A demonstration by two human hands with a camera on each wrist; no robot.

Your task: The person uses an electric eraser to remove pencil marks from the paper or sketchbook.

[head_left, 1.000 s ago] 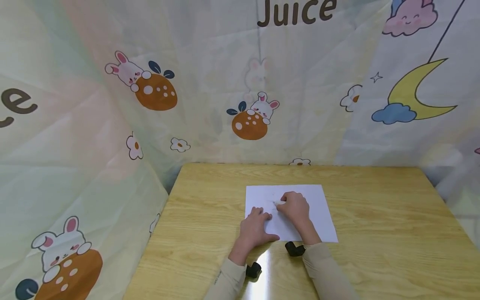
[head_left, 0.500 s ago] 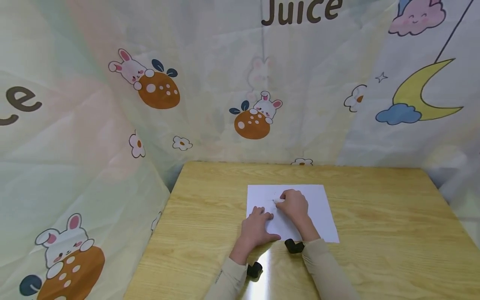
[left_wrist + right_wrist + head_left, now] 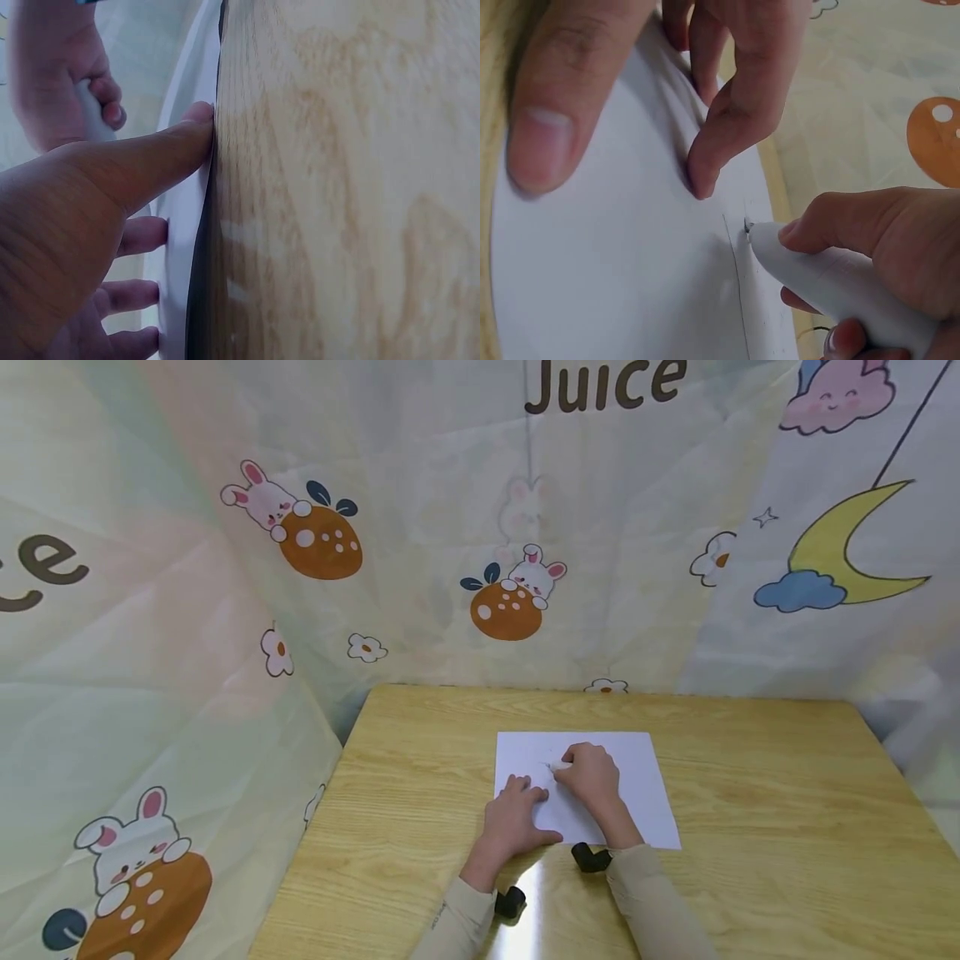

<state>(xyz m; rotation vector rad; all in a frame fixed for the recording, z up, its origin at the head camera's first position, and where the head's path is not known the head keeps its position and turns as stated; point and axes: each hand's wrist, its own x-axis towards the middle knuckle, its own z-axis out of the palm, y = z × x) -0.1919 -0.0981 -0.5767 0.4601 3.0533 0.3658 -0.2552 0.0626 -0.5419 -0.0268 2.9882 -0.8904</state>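
Observation:
A sheet of white paper (image 3: 637, 802) lies on the wooden table, with a thin dark line across it in the right wrist view. My left hand (image 3: 513, 820) presses on the paper's near left part with spread fingers, thumb at the near edge. My right hand (image 3: 595, 779) grips a white utility knife (image 3: 836, 274), thumb along its smooth rounded body. The knife's small dark tip is right at the paper, beside the end of the thin line. In the left wrist view the knife (image 3: 91, 112) shows partly, mostly covered by the right hand.
Bare wooden table (image 3: 765, 793) stretches to both sides of the paper. Black wrist devices (image 3: 591, 858) stick out by both cuffs. A printed fabric backdrop (image 3: 420, 527) with rabbits and a moon hangs behind the table and along the left side.
The head view has shifted slightly. Over the last half second the right hand has moved the knife a little to the right and nearer. The left hand stays in place.

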